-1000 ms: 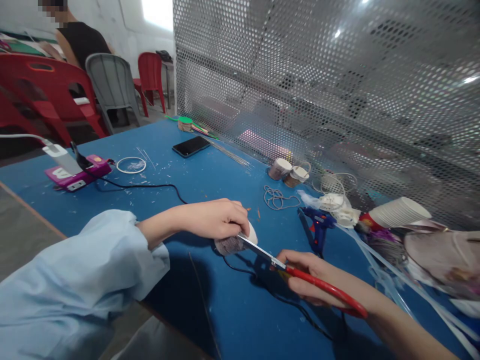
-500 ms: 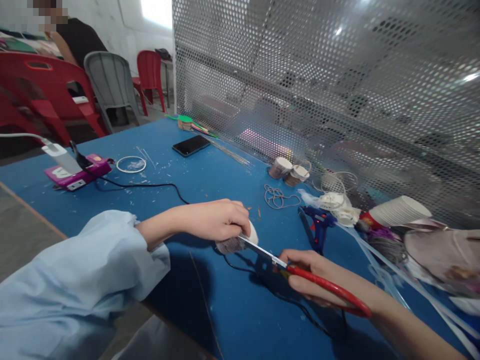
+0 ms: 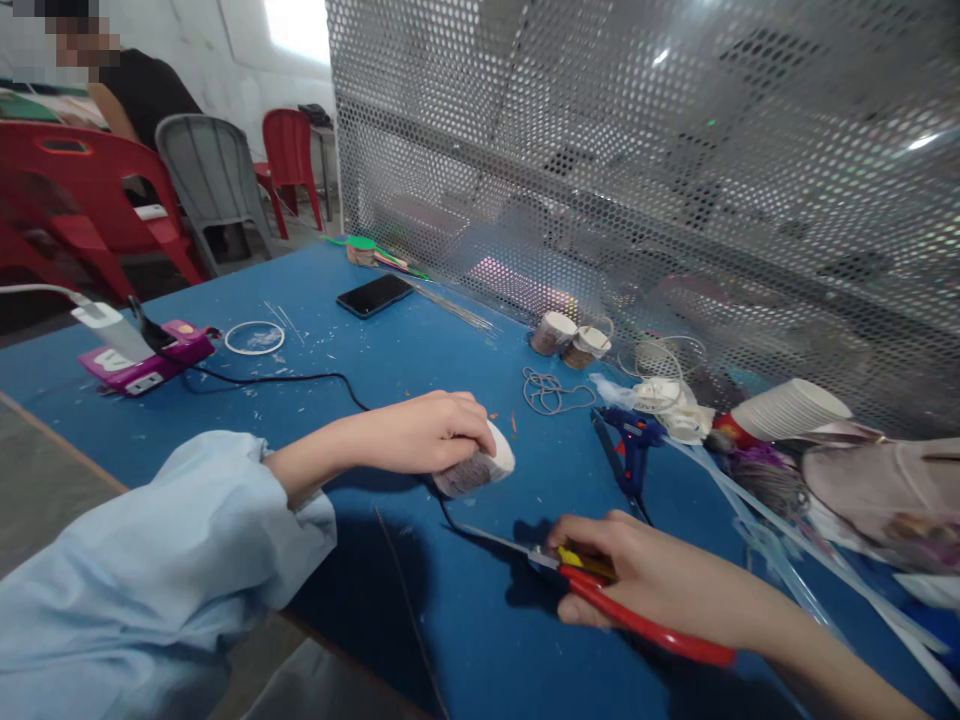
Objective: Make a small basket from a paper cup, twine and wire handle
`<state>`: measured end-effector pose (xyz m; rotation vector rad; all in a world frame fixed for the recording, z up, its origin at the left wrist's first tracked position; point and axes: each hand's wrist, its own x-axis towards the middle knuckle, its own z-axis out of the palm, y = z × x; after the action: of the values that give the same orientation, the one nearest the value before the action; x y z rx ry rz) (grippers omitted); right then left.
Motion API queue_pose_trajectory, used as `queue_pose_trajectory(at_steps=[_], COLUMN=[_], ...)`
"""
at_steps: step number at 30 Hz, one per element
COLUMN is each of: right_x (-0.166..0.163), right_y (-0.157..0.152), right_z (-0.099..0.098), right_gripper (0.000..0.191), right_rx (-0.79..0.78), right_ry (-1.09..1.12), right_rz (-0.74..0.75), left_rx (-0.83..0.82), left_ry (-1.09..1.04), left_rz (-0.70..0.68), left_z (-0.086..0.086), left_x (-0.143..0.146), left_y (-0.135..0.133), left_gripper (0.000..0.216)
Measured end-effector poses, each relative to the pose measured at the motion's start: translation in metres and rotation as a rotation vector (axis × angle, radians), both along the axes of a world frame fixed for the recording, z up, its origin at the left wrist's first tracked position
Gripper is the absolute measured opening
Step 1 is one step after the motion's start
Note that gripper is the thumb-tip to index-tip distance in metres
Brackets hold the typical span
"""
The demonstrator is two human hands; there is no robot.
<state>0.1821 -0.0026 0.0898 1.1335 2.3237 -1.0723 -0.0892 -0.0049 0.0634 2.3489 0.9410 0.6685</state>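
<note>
My left hand [image 3: 431, 430] is curled over a small paper cup [image 3: 480, 468] wrapped in grey yarn, which lies on its side on the blue table [image 3: 360, 370]. My right hand [image 3: 645, 580] grips red-handled scissors [image 3: 592, 590]; their blades point left, low over the table and a little below the cup. A black cord [image 3: 450, 520] runs under the blades.
A blue glue gun [image 3: 634, 445], two wrapped cups [image 3: 570, 340], a loop of string [image 3: 551, 392], stacked paper cups [image 3: 787, 410] and scraps lie along the perforated metal screen [image 3: 637, 150]. A phone [image 3: 373, 295], a ring [image 3: 255, 338] and a pink power strip [image 3: 142, 355] lie further left. A person sits by chairs at far left.
The scissors have drawn back from the cup, down and toward me. My left hand stayed on the cup. The view shifted slightly.
</note>
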Motion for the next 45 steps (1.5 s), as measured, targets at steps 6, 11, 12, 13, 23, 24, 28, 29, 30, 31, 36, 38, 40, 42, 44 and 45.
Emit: queue_pose_trajectory(at_steps=[6,11,12,13,23,24,28,29,30,31,36,38,40,42,44,45], right_x=[0.018,0.006,0.001,-0.005,-0.049,-0.051,-0.053,-0.053,-0.052,-0.052,-0.048,-0.048,-0.049,-0.050,-0.050,-0.050], right_y=[0.001,0.013,0.014,0.016,0.037,0.039,0.046,0.047,0.047,0.047,0.044,0.042,0.040,0.040,0.041,0.042], right_z=[-0.006,-0.025,-0.030,-0.035,-0.062,-0.064,-0.074,-0.076,-0.077,-0.078,-0.080,-0.080,-0.081,-0.082,-0.083,-0.084], right_gripper=[0.040,0.048,0.051,0.053,0.058,0.058,0.055,0.053,0.050,0.048,0.045,0.049,0.052,0.052,0.053,0.053], right_rx=[0.082,0.044,0.032,0.022,0.090,0.096,0.055,0.044,0.037,0.032,0.017,0.011,0.024,0.056,0.075,0.071], right_ry=[0.179,0.552,0.605,0.660,0.912,0.924,0.946,0.953,0.961,0.968,1.026,1.066,1.102,1.112,1.097,1.090], right_rz=[-0.140,-0.540,-0.614,-0.673,-0.786,-0.771,-0.750,-0.754,-0.762,-0.771,-0.826,-0.833,-0.829,-0.824,-0.828,-0.837], left_rx=[0.020,-0.002,-0.004,-0.004,0.155,0.160,0.144,0.133,0.125,0.123,0.184,0.217,0.258,0.304,0.358,0.390], left_ry=[-0.106,-0.162,-0.180,-0.197,-0.232,-0.225,-0.204,-0.197,-0.189,-0.180,-0.096,-0.037,0.015,0.046,0.040,0.022], left_rz=[0.201,0.365,0.394,0.417,0.460,0.454,0.463,0.471,0.478,0.480,0.446,0.445,0.447,0.428,0.380,0.351], left_z=[-0.007,-0.013,-0.014,-0.016,-0.040,-0.041,-0.044,-0.044,-0.045,-0.046,-0.056,-0.059,-0.062,-0.065,-0.067,-0.067], left_x=[-0.001,-0.002,-0.002,-0.001,0.024,0.026,0.029,0.029,0.029,0.029,0.035,0.040,0.044,0.046,0.048,0.047], left_y=[0.006,0.010,0.010,0.010,0.003,0.002,0.002,0.002,0.003,0.003,0.004,0.005,0.007,0.008,0.009,0.010], left_gripper=[0.033,0.030,0.027,0.025,0.014,0.014,0.013,0.013,0.012,0.012,0.007,0.006,0.006,0.006,0.008,0.013])
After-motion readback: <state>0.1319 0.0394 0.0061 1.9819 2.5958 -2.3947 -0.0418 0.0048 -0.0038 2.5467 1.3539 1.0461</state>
